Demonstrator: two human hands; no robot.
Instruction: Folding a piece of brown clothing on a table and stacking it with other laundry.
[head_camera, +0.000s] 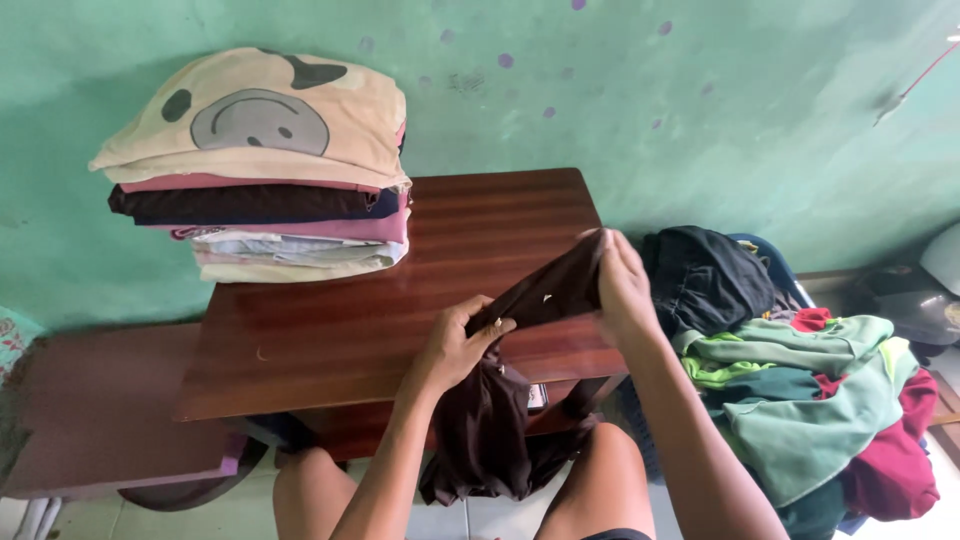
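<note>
My left hand (455, 345) and right hand (622, 285) each pinch an edge of the dark brown garment (500, 400) — soft, limp cloth stretched taut between both grips above the front edge of the glossy wooden bench (340, 330), its rest hanging between my knees. The folded stack (260, 190) sits squared at the back left corner — bare wood lies between it and my hands, with the loose crumpled pile of clothes (800, 390) just off the right edge.

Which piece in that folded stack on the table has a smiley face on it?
The cream piece on top of the stack: it bears a grey smiley face and dark spots. Those beneath it are plain pink, dark and pale.
</note>
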